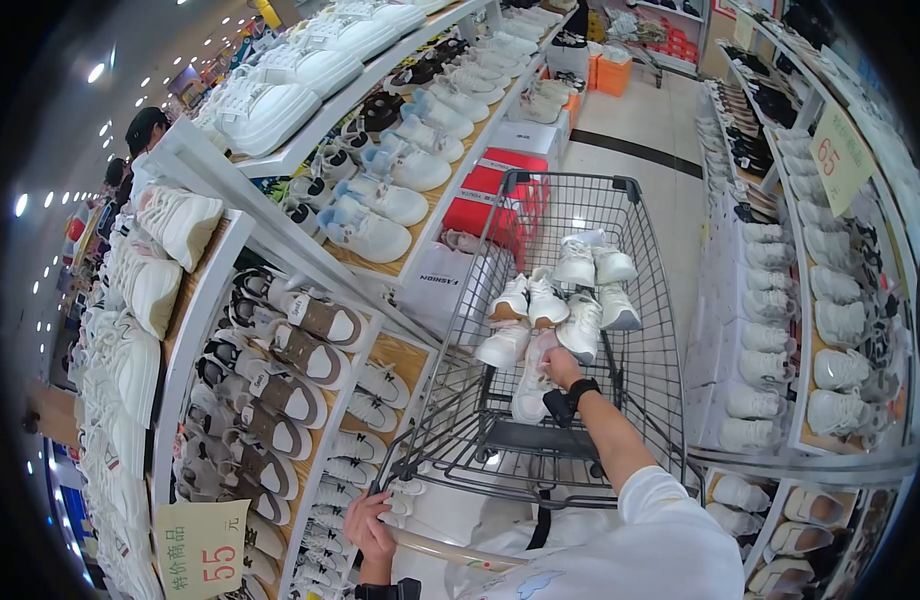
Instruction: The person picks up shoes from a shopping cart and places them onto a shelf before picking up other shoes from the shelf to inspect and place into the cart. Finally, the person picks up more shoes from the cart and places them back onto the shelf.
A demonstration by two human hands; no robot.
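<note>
You have one hand on the cart and the other down among the white sneakers.

Your left hand (370, 530) is wrapped around the cart handle (450, 550) at the lower left of the frame, fingers closed on the bar. Your right hand (560, 367), with a black watch (581, 391) on the wrist, reaches into the wire shopping cart (640, 400) at the centre and rests on a white sneaker (530, 395) standing on end. Its fingers are hidden under the hand, so you cannot tell whether they clamp the shoe. The pile of white sneakers (565, 300) lies just beyond it, toward the far end of the basket. Filling the left side are shoe shelves (280, 340), with a price sign (202, 548) at the lower left.
</note>
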